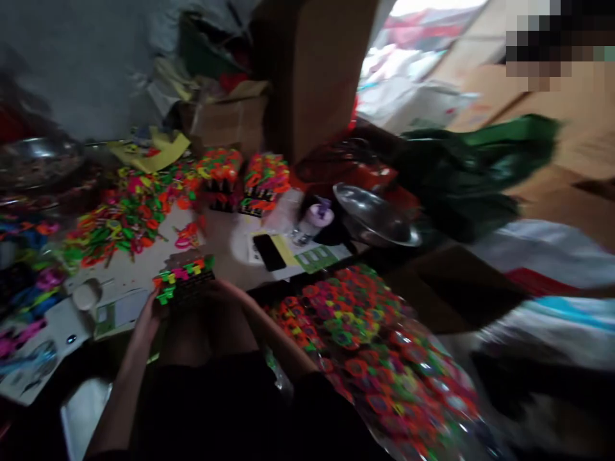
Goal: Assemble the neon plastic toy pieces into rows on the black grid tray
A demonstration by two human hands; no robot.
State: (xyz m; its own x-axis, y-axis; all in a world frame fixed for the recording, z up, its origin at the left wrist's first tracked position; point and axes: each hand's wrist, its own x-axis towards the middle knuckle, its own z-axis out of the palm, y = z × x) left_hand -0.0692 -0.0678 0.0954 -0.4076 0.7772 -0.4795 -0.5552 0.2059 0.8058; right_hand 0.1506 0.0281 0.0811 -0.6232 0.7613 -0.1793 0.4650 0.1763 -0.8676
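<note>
As the head view shows us, dark card: between our two hands, its left edge at the left hand, its right edge beside the right hand.
Left hand: closed on the card's left edge, as far as the blur lets us see.
Right hand: at the card's right side, touching or just beside it; we cannot tell whether its fingers are clamped.
Card's filling: partly done, we judge; bright plastic pieces line the far edge and bunch near the left hand, while the rest looks dark and bare.
Stacked cards: two piles beyond the right hand, thick with coloured pieces; we take these as done.
Loose heap: on the worktop beyond the left hand, many pieces apparently left.
Shiny-wrapped batch: right of the right hand, packed flat; whether finished, we cannot tell.
</note>
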